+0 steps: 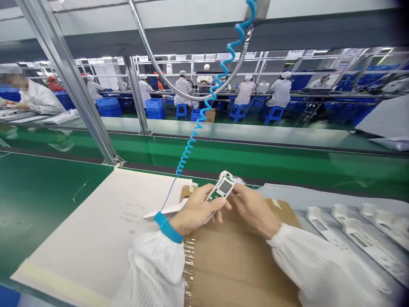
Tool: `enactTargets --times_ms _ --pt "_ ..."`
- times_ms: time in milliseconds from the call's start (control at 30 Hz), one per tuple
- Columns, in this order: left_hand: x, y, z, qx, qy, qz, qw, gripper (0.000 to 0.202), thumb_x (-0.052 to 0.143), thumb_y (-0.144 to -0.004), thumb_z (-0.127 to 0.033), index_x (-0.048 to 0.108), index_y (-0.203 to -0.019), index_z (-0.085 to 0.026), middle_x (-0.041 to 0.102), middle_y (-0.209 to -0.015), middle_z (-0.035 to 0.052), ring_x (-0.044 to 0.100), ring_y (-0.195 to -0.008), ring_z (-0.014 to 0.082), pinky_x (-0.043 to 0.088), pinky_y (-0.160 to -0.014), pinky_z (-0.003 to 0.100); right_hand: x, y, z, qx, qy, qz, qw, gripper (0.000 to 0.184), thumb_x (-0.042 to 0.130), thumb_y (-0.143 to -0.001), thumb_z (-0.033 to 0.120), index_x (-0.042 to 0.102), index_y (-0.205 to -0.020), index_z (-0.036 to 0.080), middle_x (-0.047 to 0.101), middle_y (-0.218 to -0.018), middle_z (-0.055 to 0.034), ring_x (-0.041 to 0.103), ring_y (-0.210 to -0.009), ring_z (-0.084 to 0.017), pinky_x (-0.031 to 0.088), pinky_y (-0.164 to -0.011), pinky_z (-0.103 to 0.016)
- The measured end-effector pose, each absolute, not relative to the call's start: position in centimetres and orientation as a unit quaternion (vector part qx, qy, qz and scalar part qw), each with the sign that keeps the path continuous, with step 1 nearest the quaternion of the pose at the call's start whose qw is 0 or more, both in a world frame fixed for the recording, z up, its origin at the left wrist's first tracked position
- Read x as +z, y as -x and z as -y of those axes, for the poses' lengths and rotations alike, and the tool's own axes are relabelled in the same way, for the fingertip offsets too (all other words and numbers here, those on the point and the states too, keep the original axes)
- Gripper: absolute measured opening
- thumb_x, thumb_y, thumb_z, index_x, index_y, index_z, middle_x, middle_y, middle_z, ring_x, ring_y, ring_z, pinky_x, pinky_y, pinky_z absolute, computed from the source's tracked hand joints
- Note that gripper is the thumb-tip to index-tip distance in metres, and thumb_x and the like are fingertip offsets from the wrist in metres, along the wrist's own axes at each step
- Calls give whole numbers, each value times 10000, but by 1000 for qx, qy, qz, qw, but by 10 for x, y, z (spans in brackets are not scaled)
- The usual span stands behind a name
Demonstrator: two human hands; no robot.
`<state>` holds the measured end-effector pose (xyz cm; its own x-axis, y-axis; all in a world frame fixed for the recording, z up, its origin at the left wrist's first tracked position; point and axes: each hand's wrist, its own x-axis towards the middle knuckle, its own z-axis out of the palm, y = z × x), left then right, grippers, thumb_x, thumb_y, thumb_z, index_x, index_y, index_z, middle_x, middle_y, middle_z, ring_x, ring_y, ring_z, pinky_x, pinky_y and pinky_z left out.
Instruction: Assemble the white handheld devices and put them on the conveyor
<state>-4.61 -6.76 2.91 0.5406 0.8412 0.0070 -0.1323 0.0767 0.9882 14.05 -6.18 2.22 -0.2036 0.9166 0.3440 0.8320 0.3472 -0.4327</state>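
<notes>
Above a brown cardboard sheet [243,264], my left hand [198,209] is closed around a white handheld device [225,186]. The device is tilted and its face is uncovered, showing a small grey screen and green circuit board. My right hand [255,209] has its bent fingers at the device's right edge, gripping it there; some fingertips are hidden. A blue wrist strap [168,227] circles my left wrist, its thin cord running up to a coiled blue cable [188,149]. Near the left hand, a white pointed strip [166,209] lies partly under the fingers.
Several white plastic housings [358,234] lie on grey sheeting at the right. White paper [105,221] with faint writing covers the left side. A metal post [76,94], a hanging metal conduit [166,87] and a green conveyor belt [249,160] are ahead. Several people work beyond.
</notes>
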Motion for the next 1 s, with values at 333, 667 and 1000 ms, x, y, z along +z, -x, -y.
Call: enactTargets --times_ms 333,667,1000 --pt "43 5 69 239 -726 -404 502 203 557 -877 -367 637 -894 -181 586 -604 0 568 -539 144 388 -542 255 46 -197 93 -157 466 809 322 138 510 -1003 298 635 -965 255 739 -973 -9 611 -801 -166 337 -770 -354" --pt "20 14 49 393 -591 -530 464 197 515 -899 -345 576 -839 -168 558 -619 -17 505 -490 103 378 -501 218 19 -183 82 -87 458 835 292 191 501 -975 139 561 -811 218 701 -900 2 560 -796 -166 307 -797 -354" --pt "18 14 51 354 -661 -497 437 115 559 -858 -255 648 -842 -184 602 -613 -18 533 -483 118 405 -545 236 30 -163 26 -160 434 822 333 104 557 -981 212 629 -913 242 729 -952 21 574 -788 -150 300 -802 -361"
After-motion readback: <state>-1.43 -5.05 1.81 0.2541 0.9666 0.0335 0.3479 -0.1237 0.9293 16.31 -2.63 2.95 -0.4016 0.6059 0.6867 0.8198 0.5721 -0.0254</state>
